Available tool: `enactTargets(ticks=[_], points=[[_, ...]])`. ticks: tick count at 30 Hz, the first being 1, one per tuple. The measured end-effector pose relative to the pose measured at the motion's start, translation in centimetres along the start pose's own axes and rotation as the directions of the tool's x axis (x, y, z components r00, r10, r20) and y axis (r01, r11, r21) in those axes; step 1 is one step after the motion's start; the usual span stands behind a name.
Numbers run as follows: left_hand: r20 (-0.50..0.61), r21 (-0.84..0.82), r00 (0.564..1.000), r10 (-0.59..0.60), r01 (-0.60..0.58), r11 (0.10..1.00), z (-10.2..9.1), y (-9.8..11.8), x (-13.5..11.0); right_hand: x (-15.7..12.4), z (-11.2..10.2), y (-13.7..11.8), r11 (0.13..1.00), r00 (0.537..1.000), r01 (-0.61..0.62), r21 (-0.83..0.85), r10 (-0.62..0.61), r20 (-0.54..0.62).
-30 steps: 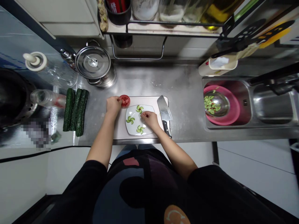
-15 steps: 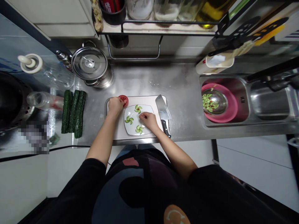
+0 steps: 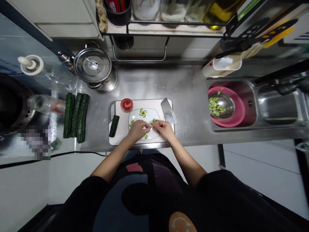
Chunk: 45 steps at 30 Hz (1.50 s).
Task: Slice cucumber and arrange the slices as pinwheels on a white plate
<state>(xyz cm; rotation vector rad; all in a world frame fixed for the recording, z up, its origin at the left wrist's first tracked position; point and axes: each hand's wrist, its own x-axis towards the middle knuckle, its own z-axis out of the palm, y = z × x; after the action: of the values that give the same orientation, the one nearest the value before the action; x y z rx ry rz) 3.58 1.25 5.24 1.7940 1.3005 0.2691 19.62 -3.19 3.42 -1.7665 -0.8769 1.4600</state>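
Over the white plate (image 3: 154,113), my left hand (image 3: 138,130) is closed in a pinch, with a tiny red bit of tomato at its fingertips. My right hand (image 3: 166,129) is also pinched, its tips almost meeting the left ones; what it grips is too small to make out. Just beyond its fingers lie fanned cucumber slices (image 3: 154,121). Another cucumber pinwheel (image 3: 143,112) with a red centre sits at the plate's far side; two more are partly hidden by my left hand. A cut tomato (image 3: 126,105) rests on the cutting board (image 3: 122,137), behind and left of the plate.
A piece of cucumber (image 3: 114,126) lies on the board's left, a cleaver (image 3: 168,110) on its right. Whole cucumbers (image 3: 79,117) and a lidded steel pot (image 3: 95,69) stand further left. In the sink, a pink basin (image 3: 238,111) holds a bowl of sliced cucumber.
My left hand has left the tomato and moved right over the plate, uncovering the cucumber piece. My right hand has shifted slightly right and nearer, beside the right-hand cucumber slices.
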Motion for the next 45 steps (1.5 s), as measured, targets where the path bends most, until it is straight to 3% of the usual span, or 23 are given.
enactTargets(ticks=[5,13,18,22,33,45], points=[[0.070,-0.019,0.996,0.050,-0.049,0.999,1.2,-0.2,-0.3,-1.0,-0.4,1.1,0.998,0.998,-0.055,0.025,0.055,0.004],[0.105,0.015,0.988,0.109,-0.112,0.994,1.9,-0.3,0.6,-1.0,-1.0,1.7,0.999,0.999,-0.037,0.011,0.038,-0.009],[0.101,0.054,0.994,0.044,-0.050,0.997,2.6,-0.1,1.6,-0.2,-1.3,1.7,1.000,0.999,0.004,-0.031,-0.006,-0.053],[0.060,0.065,0.998,0.005,-0.009,0.998,3.3,0.1,2.4,0.8,-1.5,1.6,0.985,0.989,0.052,-0.166,-0.074,-0.129],[-0.013,0.141,0.992,-0.127,0.128,0.982,4.4,0.9,3.2,2.3,-2.0,1.3,0.889,0.964,0.132,-0.439,-0.218,-0.151],[-0.030,0.157,0.991,-0.130,0.133,0.979,5.1,0.9,3.4,2.8,-2.0,1.5,0.827,0.953,0.235,-0.511,-0.300,-0.047]])
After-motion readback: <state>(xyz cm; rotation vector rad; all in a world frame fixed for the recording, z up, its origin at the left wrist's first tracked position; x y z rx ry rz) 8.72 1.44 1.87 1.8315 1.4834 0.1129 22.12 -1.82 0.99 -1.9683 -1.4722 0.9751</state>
